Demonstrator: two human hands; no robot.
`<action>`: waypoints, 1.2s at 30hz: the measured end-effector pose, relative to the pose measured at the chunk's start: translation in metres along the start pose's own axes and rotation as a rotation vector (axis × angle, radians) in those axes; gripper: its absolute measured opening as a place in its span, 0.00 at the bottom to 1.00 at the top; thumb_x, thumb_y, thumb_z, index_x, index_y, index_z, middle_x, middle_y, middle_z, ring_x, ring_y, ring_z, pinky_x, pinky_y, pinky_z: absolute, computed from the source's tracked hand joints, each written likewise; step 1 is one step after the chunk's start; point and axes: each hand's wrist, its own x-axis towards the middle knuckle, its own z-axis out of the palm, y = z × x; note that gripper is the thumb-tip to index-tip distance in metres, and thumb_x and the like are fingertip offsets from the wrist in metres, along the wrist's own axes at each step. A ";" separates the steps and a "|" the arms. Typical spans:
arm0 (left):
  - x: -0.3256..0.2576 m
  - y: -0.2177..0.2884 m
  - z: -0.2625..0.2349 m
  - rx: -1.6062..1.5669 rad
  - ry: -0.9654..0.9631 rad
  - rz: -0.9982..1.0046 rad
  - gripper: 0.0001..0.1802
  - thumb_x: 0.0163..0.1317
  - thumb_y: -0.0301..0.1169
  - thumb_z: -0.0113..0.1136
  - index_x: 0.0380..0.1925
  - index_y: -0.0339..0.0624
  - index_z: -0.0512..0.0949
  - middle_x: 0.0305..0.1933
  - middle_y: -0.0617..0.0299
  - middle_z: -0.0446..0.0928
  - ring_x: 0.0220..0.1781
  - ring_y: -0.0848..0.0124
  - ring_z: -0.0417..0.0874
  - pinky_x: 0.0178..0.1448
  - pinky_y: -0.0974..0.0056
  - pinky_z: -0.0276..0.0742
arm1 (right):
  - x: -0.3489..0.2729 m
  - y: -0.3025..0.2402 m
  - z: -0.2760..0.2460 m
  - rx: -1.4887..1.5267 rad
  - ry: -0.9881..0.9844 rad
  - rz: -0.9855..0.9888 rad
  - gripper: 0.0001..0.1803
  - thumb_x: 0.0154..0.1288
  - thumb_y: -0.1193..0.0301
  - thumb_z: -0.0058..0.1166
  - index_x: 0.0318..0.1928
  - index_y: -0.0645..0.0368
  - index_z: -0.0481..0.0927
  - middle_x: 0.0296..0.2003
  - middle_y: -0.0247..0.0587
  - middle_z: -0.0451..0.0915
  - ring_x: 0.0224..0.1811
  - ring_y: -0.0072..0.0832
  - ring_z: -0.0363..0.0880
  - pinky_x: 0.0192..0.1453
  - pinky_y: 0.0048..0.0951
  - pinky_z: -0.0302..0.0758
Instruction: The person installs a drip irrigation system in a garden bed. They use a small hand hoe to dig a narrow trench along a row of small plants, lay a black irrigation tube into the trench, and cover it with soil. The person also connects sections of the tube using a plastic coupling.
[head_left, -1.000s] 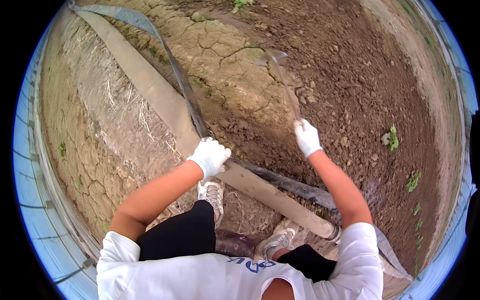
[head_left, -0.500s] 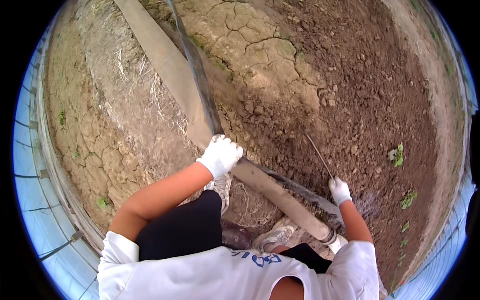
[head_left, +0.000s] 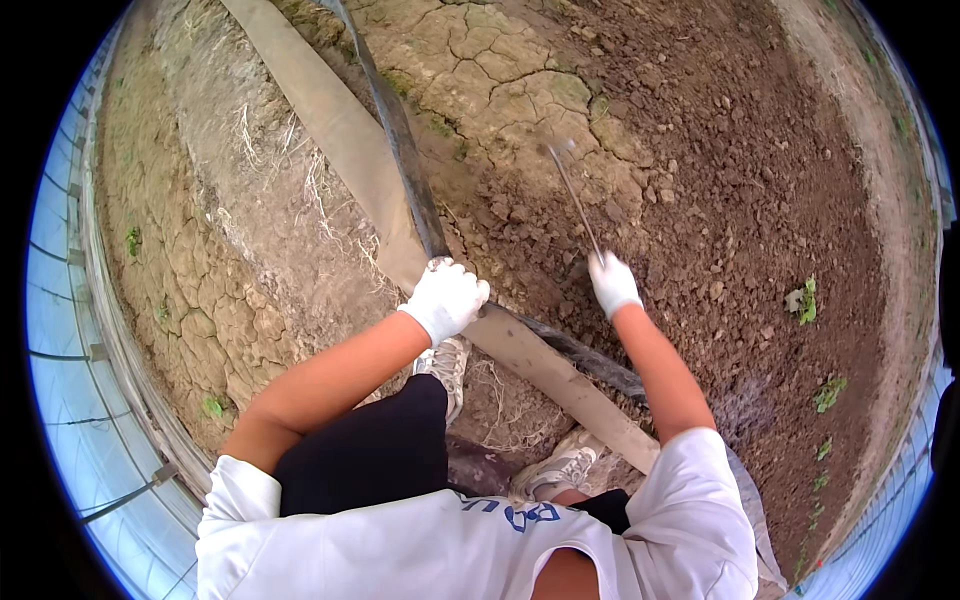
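White-gloved, my left hand is closed on a dark plastic strip, right above a wide tan flat hose. The strip runs away to the far left and continues on the near right side of my fist. In my gloved right hand I grip the near end of a thin, long-handled tool. Its far end is above the edge between cracked pale soil and loose brown soil. Blur hides the shape of the tool's head.
Small green seedlings stand in a row on the right. Dry roots lie left of the hose. My shoes are beside the hose. Pale blue sheeting borders the ground at the left, with more at the right.
My right hand has swung the tool up and to the left, away from the loose soil on the right. My left hand keeps its hold on the strip, nearly in place.
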 end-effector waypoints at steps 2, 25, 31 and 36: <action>-0.005 -0.007 0.003 0.002 -0.010 -0.009 0.13 0.43 0.41 0.65 0.24 0.47 0.75 0.25 0.62 0.76 0.35 0.62 0.79 0.45 0.56 0.71 | -0.044 0.040 0.000 -0.108 -0.028 0.070 0.23 0.65 0.51 0.42 0.38 0.60 0.75 0.32 0.65 0.78 0.40 0.58 0.77 0.46 0.52 0.72; 0.000 -0.008 0.004 -0.020 -0.040 -0.026 0.14 0.42 0.40 0.66 0.25 0.47 0.75 0.26 0.61 0.77 0.36 0.62 0.79 0.46 0.57 0.70 | -0.095 0.056 -0.033 0.014 0.033 0.074 0.24 0.65 0.52 0.46 0.34 0.64 0.77 0.29 0.63 0.78 0.38 0.55 0.78 0.44 0.46 0.74; 0.013 -0.002 -0.005 0.002 -0.014 0.007 0.15 0.41 0.41 0.67 0.26 0.47 0.74 0.27 0.61 0.77 0.36 0.62 0.79 0.46 0.57 0.70 | 0.029 0.014 -0.045 0.212 0.291 0.125 0.25 0.67 0.52 0.41 0.37 0.66 0.74 0.31 0.65 0.77 0.39 0.60 0.75 0.44 0.47 0.72; -0.005 -0.011 0.007 -0.026 0.004 0.000 0.15 0.41 0.41 0.66 0.26 0.48 0.74 0.26 0.61 0.77 0.35 0.62 0.80 0.47 0.56 0.70 | -0.065 0.065 -0.008 0.014 -0.007 0.258 0.25 0.65 0.53 0.42 0.39 0.66 0.76 0.34 0.68 0.77 0.42 0.60 0.75 0.48 0.49 0.72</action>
